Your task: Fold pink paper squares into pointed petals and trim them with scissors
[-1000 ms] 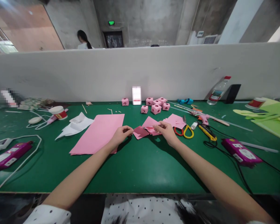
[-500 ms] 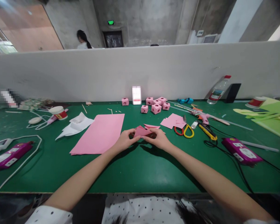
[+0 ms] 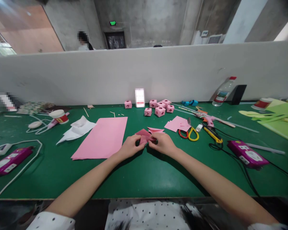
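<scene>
Between my hands is a small folded piece of pink paper (image 3: 143,135), held a little above the green table. My left hand (image 3: 130,145) pinches its left side, fingers closed. My right hand (image 3: 163,143) grips its right side, and those fingertips hide part of the folds. Just behind it lies another folded pink paper piece (image 3: 155,130). Large pink sheets (image 3: 103,135) are stacked to the left of my left hand. Several small pink squares (image 3: 177,124) lie to the right, partly over scissors with red and yellow handles (image 3: 193,134).
Several folded pink paper cubes (image 3: 160,111) and a lit phone (image 3: 139,98) stand along the partition. At right are a utility knife (image 3: 213,134), a pink glue gun (image 3: 208,120), a purple power box (image 3: 247,154) and a bottle (image 3: 224,92). White tissue (image 3: 78,128) and a paper cup (image 3: 59,116) sit at left.
The folded paper has turned and opened somewhat between my fingers, its left part now tilted up. My right hand has curled further over the right side. The view shifted slightly.
</scene>
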`<action>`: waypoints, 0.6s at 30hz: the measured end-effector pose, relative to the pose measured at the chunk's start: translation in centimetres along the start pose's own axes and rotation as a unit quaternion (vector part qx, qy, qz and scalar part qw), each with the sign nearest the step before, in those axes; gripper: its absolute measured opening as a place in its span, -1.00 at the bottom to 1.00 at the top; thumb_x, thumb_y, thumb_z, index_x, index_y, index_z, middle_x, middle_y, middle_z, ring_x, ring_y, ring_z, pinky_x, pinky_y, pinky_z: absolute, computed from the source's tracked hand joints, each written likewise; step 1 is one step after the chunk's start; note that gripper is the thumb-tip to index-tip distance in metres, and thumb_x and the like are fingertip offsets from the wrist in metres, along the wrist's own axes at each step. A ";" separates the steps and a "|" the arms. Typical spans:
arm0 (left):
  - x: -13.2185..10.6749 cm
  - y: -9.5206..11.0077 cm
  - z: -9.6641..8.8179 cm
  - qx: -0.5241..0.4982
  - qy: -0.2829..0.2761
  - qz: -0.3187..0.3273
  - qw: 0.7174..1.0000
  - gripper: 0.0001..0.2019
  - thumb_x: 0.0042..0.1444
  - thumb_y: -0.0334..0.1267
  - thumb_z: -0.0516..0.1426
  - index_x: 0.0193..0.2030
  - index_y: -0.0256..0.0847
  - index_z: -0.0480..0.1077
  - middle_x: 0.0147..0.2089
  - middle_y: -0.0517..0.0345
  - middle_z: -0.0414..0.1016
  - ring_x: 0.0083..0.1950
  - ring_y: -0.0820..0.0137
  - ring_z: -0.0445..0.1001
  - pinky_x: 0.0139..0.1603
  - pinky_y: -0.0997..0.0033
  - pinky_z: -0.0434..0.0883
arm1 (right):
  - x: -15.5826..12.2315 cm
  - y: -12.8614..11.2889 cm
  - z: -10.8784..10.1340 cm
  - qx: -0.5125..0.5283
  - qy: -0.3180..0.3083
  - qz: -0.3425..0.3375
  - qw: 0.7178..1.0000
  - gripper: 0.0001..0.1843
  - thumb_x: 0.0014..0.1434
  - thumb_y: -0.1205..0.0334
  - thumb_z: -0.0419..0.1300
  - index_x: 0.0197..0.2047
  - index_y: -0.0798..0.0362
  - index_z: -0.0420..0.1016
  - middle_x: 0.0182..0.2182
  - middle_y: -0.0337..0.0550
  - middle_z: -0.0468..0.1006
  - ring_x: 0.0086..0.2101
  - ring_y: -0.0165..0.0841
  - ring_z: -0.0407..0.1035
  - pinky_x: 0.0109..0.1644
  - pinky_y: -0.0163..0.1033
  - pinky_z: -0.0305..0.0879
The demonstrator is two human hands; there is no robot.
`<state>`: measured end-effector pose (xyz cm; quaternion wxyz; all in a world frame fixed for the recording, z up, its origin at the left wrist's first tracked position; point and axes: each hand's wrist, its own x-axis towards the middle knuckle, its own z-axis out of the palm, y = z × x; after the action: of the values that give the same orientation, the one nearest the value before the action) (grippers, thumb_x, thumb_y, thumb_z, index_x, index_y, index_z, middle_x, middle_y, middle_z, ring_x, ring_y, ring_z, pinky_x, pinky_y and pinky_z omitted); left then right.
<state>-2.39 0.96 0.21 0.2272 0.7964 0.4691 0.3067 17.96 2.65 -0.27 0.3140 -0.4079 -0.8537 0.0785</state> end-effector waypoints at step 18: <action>-0.1 0.7 -1.0 -0.088 -0.014 -0.052 0.995 -0.65 0.07 -0.19 0.15 -0.01 -0.24 0.50 -0.09 0.07 0.60 -0.17 0.26 0.52 -0.14 0.37 0.40 | 0.5 2.4 -1.1 0.194 0.042 0.127 0.972 -0.72 0.21 0.04 0.11 -0.29 0.07 0.50 -0.47 -0.19 0.54 -0.48 -0.38 0.36 -0.39 -0.31 0.23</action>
<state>-2.68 0.62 1.31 0.3188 0.7518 0.4779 0.3237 19.93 4.48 -0.13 0.4102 -0.4478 -0.7493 0.2642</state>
